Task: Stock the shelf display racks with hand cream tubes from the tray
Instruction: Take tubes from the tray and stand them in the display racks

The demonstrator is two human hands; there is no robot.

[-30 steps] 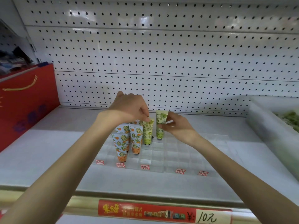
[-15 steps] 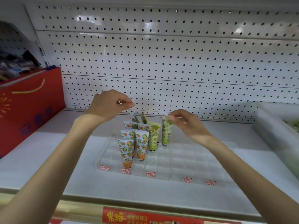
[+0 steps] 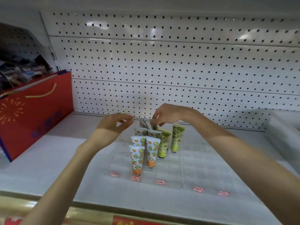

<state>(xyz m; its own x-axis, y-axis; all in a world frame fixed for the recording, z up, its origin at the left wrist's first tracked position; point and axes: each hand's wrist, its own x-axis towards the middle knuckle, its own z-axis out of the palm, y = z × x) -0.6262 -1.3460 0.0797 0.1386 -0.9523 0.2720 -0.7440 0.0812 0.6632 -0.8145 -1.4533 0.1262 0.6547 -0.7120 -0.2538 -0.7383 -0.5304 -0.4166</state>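
Observation:
A clear plastic display rack (image 3: 191, 169) lies on the white shelf. Several orange-patterned hand cream tubes (image 3: 136, 159) stand cap-down in its left columns. Two green-patterned tubes (image 3: 177, 138) stand to their right. Behind them, two more tubes lean at the back of the rack. My right hand (image 3: 170, 114) reaches over from the right, its fingertips pinching the crimped top of the rear green tube (image 3: 155, 127). My left hand (image 3: 113, 127) hovers just left of the rear tubes, fingers curled apart and holding nothing.
A red gift bag (image 3: 32, 114) stands at the shelf's left end. A translucent tray (image 3: 282, 137) sits at the right edge. White pegboard (image 3: 162, 70) forms the back wall. Small red price tags (image 3: 161, 182) line the rack's front.
My right hand left the rightmost green tube and moved left onto the rear green tube. My left hand dropped lower and its fingers came apart.

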